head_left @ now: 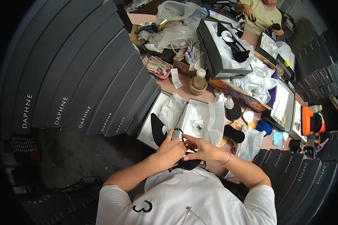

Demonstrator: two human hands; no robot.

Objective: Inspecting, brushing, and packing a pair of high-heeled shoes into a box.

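head view, hands [171,151] on shoe [190,164], shoebox [156,108], bottle [200,78] ahead

dark boxes [69,71]: white capitals [61,110] | white shirt [202,195]: black character [151,206] | far boxes [319,58]: probably likewise

The black shoe [157,127] looks matt and cloth-like beside thin, crinkled white paper [172,107]; matt cardboard boxes [82,75] flank the smooth desk [168,86]; glossy plastic bags [174,17] crumple toward its far left corner.
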